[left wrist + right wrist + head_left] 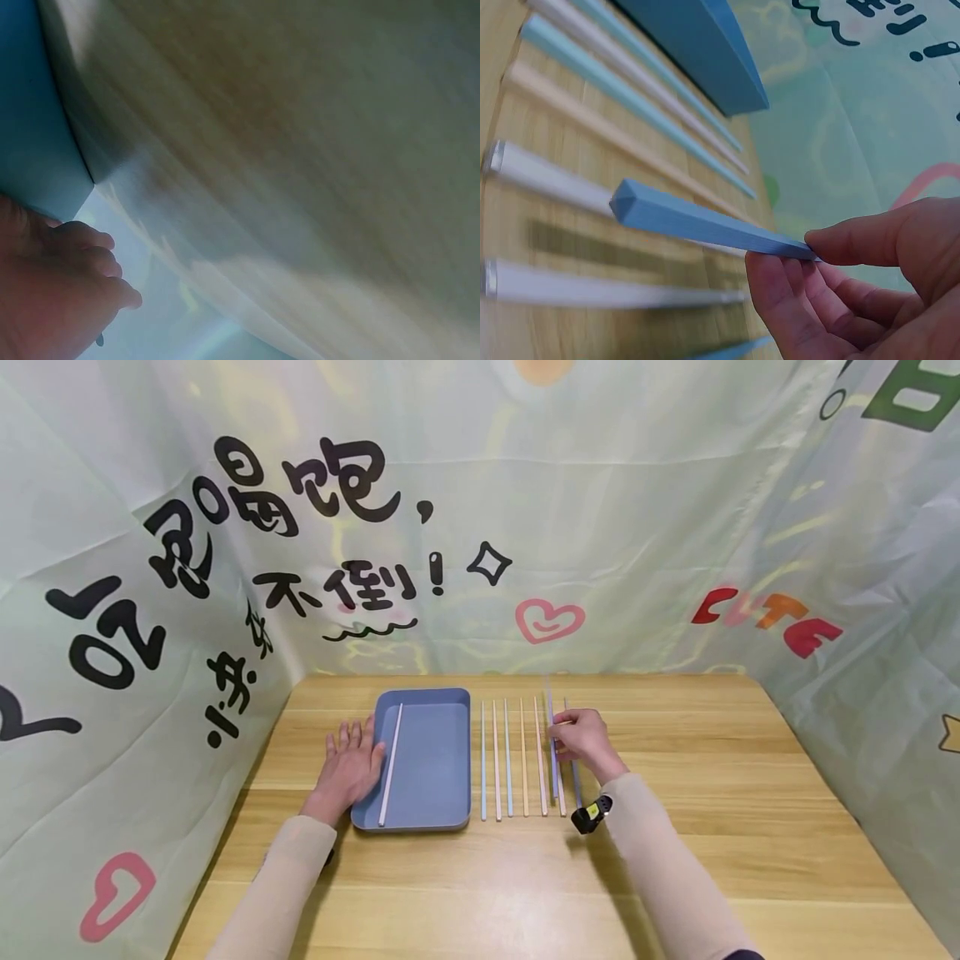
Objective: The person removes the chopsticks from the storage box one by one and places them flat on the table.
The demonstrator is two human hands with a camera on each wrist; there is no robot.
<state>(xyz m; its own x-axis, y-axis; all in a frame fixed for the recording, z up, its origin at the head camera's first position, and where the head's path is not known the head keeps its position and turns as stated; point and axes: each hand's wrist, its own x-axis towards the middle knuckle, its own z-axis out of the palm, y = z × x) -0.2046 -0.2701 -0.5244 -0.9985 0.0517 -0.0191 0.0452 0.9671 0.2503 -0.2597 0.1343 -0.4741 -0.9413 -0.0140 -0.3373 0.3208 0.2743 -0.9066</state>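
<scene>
My right hand (588, 739) pinches a blue chopstick (697, 226) between thumb and fingers, raised over the row in the right wrist view. Below it, pale chopsticks (607, 287) with silvery ends lie on the table, and another blue chopstick (574, 777) lies just to the right. At the left edge of a blue-grey tray (435, 760), my left hand (351, 768) rests with fingers extended and thumb over the rim. Inside the tray, along its left side, lies one pale pink chopstick (392, 760).
Between the tray and my right hand, several chopsticks stand in a spaced row: light blue (483, 760), pink (497, 760) and peach (523, 760) among them. The wooden table (480, 893) meets printed fabric walls (637, 543) at the back and sides.
</scene>
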